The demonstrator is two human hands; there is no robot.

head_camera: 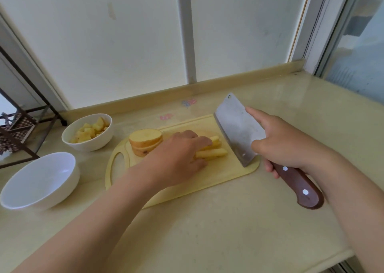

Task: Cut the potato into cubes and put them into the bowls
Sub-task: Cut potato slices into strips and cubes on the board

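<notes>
**Cleaver poised at the ends of the potato sticks**

The left hand [180, 154] lies over a bundle of potato sticks [217, 152] in the middle of the pale wooden cutting board [187, 187]. Its fingers are curled over the sticks and its thumb is tucked against their near side, holding them together. The right hand [284, 146] grips the cleaver [234, 125] where the blade meets the brown riveted handle [301, 189], with the index finger stretched along the flat of the blade. The blade leans to the right. Its edge is down by the board just beside the free ends of the sticks; whether it touches them cannot be told.

A stack of potato slices [145, 141] sits on the board to the left of the left hand. Off the board's left end, on the beige countertop [228, 231], stand two white bowls. The far bowl [94, 145] holds potato cubes [89, 132]. The near bowl [41, 179] shows only its white inside.
</notes>
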